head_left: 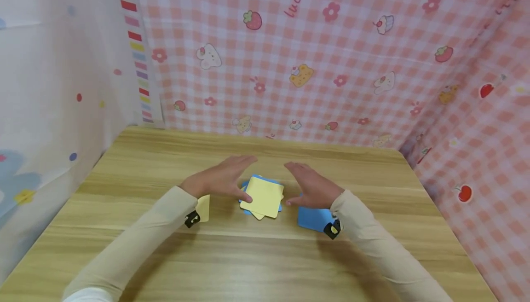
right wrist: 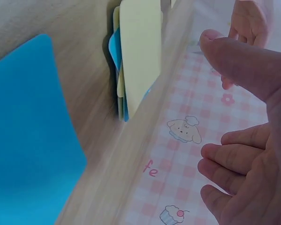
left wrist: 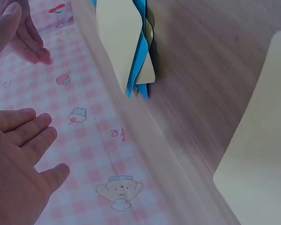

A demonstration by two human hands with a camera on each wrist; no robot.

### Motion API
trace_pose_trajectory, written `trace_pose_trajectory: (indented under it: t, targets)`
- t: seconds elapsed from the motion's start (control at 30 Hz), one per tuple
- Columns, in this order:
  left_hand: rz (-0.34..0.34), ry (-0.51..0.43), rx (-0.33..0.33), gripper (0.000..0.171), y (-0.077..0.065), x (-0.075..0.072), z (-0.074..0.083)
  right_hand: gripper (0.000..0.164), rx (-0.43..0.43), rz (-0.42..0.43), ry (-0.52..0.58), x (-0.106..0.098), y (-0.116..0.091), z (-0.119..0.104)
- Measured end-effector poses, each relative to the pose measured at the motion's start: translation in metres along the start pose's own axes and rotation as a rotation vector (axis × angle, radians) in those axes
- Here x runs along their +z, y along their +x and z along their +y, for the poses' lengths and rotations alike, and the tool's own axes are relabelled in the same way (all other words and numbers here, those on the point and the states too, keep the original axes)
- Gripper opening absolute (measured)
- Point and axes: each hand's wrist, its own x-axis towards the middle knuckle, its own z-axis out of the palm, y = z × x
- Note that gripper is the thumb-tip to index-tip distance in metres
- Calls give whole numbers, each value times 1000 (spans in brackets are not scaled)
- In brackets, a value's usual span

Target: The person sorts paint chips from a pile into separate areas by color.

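Note:
A loose pile of yellow and blue square cards (head_left: 265,196) lies mid-table, a yellow one on top and the others fanned out at angles beneath. My left hand (head_left: 223,178) hovers at the pile's left side with fingers extended and palm turned inward, the thumb overlapping the top card's edge in the head view. Opposite it, my right hand (head_left: 315,186) is held to the right of the pile, fingers extended, holding nothing. Under the left wrist lies a separate yellow card (head_left: 204,208), partly covered. A blue card (head_left: 312,219) rests below the right hand, partly hidden by the wrist.
The wood-grain table (head_left: 248,265) reaches back to a pink checked cloth (head_left: 265,62) hung behind it. More cloth hangs along the left and right sides. Each wrist wears a small black device, such as the left wrist device (head_left: 192,219).

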Motion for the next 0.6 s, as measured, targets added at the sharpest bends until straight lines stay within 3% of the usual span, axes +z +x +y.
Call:
trace_pose_trajectory:
  t: [0.13,0.37,0.6]
  targets:
    - [-13,-9,1,106,2,5,0,94,-21,0,-16,5,0,-1]
    - [-35,46,11,106,4,15,-4,96,8,-27,-10,17,1,-1]
    - [-56,43,12,104,4,22,-12,98,43,-67,2,29,4,-1]
